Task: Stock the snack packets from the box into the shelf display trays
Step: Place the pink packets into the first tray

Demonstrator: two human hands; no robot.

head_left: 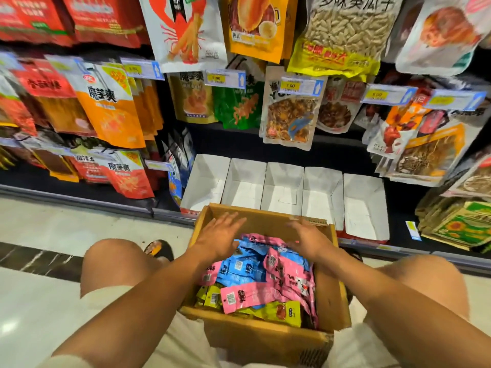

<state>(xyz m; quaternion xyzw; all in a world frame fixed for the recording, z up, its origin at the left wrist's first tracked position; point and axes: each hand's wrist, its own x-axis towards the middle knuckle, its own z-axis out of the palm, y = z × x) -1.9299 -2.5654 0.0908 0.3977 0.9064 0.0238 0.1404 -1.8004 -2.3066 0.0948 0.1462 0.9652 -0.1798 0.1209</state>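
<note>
A person squats on the tiled floor [39, 301] with an open cardboard box [265, 338] between the knees, its long axis running from near to far, toward the shelf. The box holds a loose heap of snack packets: 1 pink packet [255, 294] lies flat near the front with its long axis left to right and its barcode end at the left. Other pink ones at the right run slanted from far to near. Blue packets [239, 269] sit in the middle of the heap, and yellow-green packets [281, 312] lie at the near edge.

The left hand [220, 235] is over the far left part of the box, palm down, its fingers [231, 221] straight and spread apart, pointing far and right. The right hand [305, 237] is over the far right part, fingers also apart and holding nothing. I cannot tell whether either hand touches the packets.

Just beyond the box, 5 white display trays [281, 181] stand side by side on the bottom shelf. Hanging snack bags [289, 112] and price tags [225, 78] fill the racks above.
</note>
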